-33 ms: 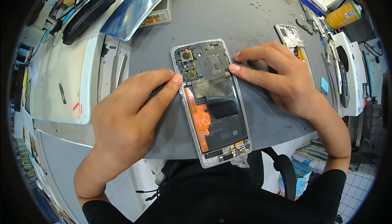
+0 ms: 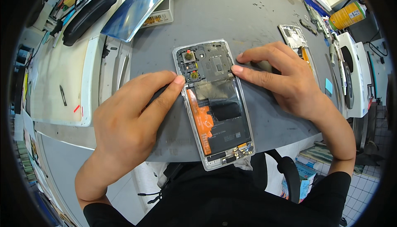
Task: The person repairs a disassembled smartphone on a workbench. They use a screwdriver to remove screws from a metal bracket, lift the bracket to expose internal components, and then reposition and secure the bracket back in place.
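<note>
An opened phone without its back cover (image 2: 219, 115) lies slightly tilted on the grey mat, showing two camera modules (image 2: 190, 63), a dark upper plate, an orange flex cable (image 2: 202, 119) and a black battery. My left hand (image 2: 128, 115) has its thumb and forefinger pressed together on the phone's upper left edge. My right hand (image 2: 285, 78) grips the upper right edge with thumb and forefinger tips, its other fingers curled beneath and partly hidden.
A second disassembled phone (image 2: 293, 36) lies behind my right hand, beside pens and tools (image 2: 335, 61). At the back left are a blue sheet (image 2: 136, 7), a plastic box (image 2: 159, 16) and a black case (image 2: 87, 18). A white board (image 2: 62, 103) lies on the left.
</note>
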The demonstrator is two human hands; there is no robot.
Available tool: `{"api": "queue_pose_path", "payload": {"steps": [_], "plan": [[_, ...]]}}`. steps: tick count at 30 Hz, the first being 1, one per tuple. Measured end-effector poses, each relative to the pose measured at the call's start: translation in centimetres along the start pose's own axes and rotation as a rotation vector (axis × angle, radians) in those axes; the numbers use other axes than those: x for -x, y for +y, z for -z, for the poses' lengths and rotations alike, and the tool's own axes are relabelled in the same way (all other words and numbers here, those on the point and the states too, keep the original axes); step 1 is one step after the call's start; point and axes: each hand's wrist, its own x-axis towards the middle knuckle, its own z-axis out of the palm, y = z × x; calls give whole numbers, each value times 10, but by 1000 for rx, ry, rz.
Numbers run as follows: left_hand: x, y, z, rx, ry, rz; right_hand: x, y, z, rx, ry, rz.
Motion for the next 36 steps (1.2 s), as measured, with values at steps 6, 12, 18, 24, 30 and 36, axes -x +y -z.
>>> {"api": "queue_pose_path", "payload": {"steps": [6, 12, 18, 24, 30, 36], "plan": [[-1, 0, 2, 26, -38, 4, -1, 2, 1, -57, -28, -10], [-2, -1, 2, 33, -35, -12, -3, 4, 2, -56, -51, -8], [-2, -1, 2, 45, -31, -12, -10, 6, 5, 9, -29, 84], [-1, 0, 2, 25, -31, -16, -13, -1, 9, 116, -43, 131], [1, -4, 1, 54, -20, -4, -25, -2, 16, 220, -90, 207], [-17, 9, 13, 76, -9, 25, -14, -3, 10, 272, 7, 205]]}}
